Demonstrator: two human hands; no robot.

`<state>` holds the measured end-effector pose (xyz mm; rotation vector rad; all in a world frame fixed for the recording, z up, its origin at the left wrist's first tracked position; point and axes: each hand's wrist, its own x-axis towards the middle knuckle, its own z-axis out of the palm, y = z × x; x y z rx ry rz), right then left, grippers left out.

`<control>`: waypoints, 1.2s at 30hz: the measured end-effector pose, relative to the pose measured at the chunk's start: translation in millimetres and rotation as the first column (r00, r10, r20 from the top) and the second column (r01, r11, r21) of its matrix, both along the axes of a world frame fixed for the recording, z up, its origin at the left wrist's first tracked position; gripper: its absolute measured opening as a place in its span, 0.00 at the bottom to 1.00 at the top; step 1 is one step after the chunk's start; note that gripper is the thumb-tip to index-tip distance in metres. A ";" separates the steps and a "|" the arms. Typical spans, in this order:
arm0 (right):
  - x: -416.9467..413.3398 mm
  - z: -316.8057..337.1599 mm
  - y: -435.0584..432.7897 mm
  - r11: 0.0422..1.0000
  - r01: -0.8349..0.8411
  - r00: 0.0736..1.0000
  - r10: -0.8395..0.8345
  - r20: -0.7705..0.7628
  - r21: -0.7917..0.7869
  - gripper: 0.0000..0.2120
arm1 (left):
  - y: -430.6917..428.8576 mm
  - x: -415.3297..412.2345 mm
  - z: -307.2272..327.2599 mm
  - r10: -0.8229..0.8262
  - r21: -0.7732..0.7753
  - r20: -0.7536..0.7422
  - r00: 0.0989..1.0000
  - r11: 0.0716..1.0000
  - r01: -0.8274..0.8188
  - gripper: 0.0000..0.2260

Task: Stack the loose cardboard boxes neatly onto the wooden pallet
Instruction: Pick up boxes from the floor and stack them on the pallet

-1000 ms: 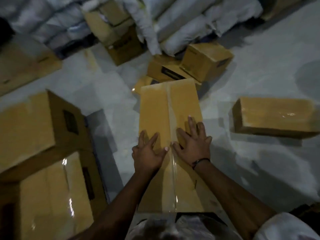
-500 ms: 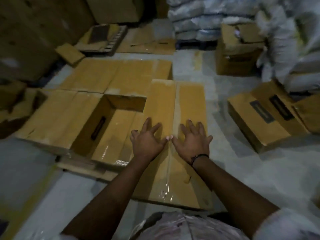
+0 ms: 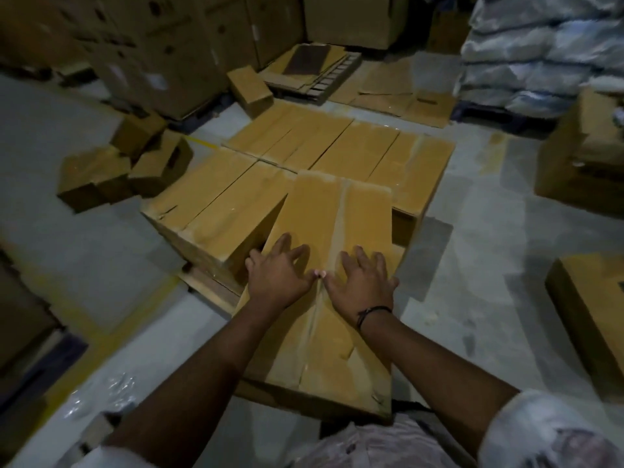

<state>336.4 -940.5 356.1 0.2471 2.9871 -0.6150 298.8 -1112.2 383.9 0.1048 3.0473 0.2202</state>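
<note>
A long taped cardboard box [image 3: 337, 217] reaches from my torso out over the near right part of the wooden pallet [image 3: 209, 288]. My left hand [image 3: 277, 278] and my right hand [image 3: 361, 285] lie flat on its top, fingers spread, thumbs almost touching at the tape seam. A layer of similar boxes [image 3: 337, 146] covers the pallet, with two more [image 3: 216, 204] just left of the held box. The far end of my box sits in the gap beside them.
Loose small boxes [image 3: 98, 177] lie left of the pallet, one [image 3: 250, 86] behind it, and others at the right [image 3: 587, 319] [image 3: 580, 163]. Flattened cardboard [image 3: 398, 92] lies beyond. White sacks [image 3: 540, 45] are piled at the back right, large cartons [image 3: 152, 45] at the back left.
I have turned from the loose boxes on the floor toward the pallet, the long box moving with my hands. Its far end now sits over the gap on the pallet.
</note>
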 end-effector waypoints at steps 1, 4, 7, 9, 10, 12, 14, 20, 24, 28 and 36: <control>-11.4 -4.0 -3.5 1.000 -0.006 1.000 0.006 0.003 -0.002 0.35 | -3.7 -11.8 -3.3 -0.003 -0.009 0.011 1.000 1.000 0.003 0.32; -44.5 -13.6 -10.8 0.999 0.005 1.000 -0.004 0.023 -0.040 0.34 | -12.8 -47.1 -9.3 -0.002 -0.024 0.040 0.999 1.000 0.003 0.29; -75.6 -19.5 -15.5 0.998 -0.003 0.999 0.006 0.046 -0.058 0.34 | -21.7 -78.4 -15.7 -0.044 -0.028 0.074 0.996 0.999 0.046 0.25; -93.4 -21.5 -17.5 0.999 0.006 0.997 -0.002 0.079 -0.052 0.34 | -27.5 -97.5 -18.8 -0.079 -0.017 0.134 0.988 0.996 0.082 0.23; -100.1 -22.9 -18.5 0.999 0.009 0.996 -0.006 0.088 -0.042 0.34 | -30.7 -105.1 -22.4 -0.103 -0.010 0.161 0.982 0.994 0.106 0.23; -114.5 -28.0 -21.8 1.000 0.010 0.996 -0.009 0.090 -0.014 0.34 | -38.5 -122.5 -30.9 -0.157 0.009 0.195 0.968 0.987 0.158 0.22; -131.6 -34.5 -26.9 1.000 0.021 0.995 -0.021 0.096 0.003 0.34 | -45.8 -144.5 -37.4 -0.189 0.036 0.220 0.957 0.982 0.185 0.22; -174.7 -87.3 -62.0 0.997 0.078 0.984 -0.080 0.157 0.021 0.35 | -85.4 -201.6 -96.2 -0.319 0.104 0.327 0.889 0.948 0.302 0.23; -199.8 -120.8 -104.5 0.994 0.078 0.961 -0.095 0.261 0.075 0.34 | -139.2 -240.6 -145.5 -0.429 0.222 0.416 0.802 0.903 0.368 0.28; -239.6 -149.9 -144.0 0.974 0.188 0.950 -0.212 0.228 0.123 0.33 | -179.5 -293.1 -181.6 -0.580 0.287 0.344 0.739 0.814 0.505 0.32; -325.1 -234.6 -179.9 0.925 0.350 0.926 -0.365 0.093 0.150 0.31 | -203.9 -394.8 -251.1 -0.681 0.247 0.333 0.652 0.730 0.637 0.29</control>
